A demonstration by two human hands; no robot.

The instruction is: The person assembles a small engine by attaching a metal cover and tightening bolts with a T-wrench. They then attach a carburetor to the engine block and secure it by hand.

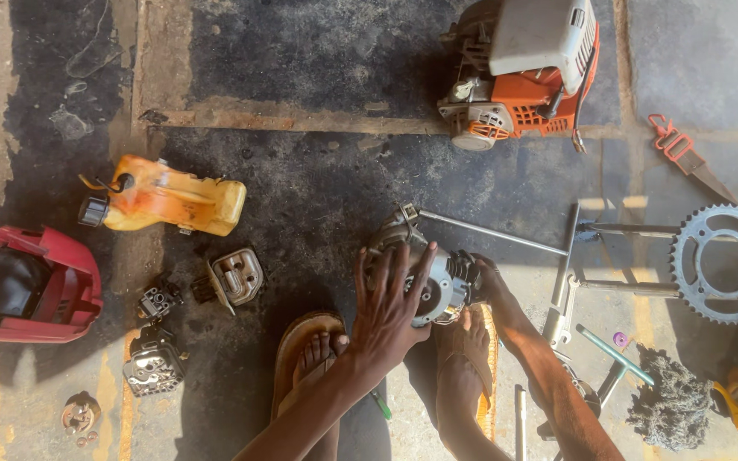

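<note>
Grey metal small engine block [437, 286], with finned cylinder and a silvery round face, is seen low on the stained concrete floor [318, 188], between two sandalled feet. It is covered from the near side by the left hand [390, 312], whose fingers [399, 269] are spread wide and laid flat across its top. It is gripped from the far side by the right hand [493, 286]; the fingers there are hidden behind the casting, so how far they are curled cannot be told.

Open floor is left above the engine block, up to a raised seam in the concrete. To the right the space is crowded: a long steel T-handled rod [497, 232] runs from the block's upper corner, and beyond it lie a toothed steel sprocket [723, 263] and a grey wad of rag [668, 405]. At the top stands an orange and white engine housing [527, 72]. To the left (well apart from the hands) lie a yellow plastic fuel tank [172, 198], a red plastic cover [32, 286] and a small metal cylinder cover [237, 275].
</note>
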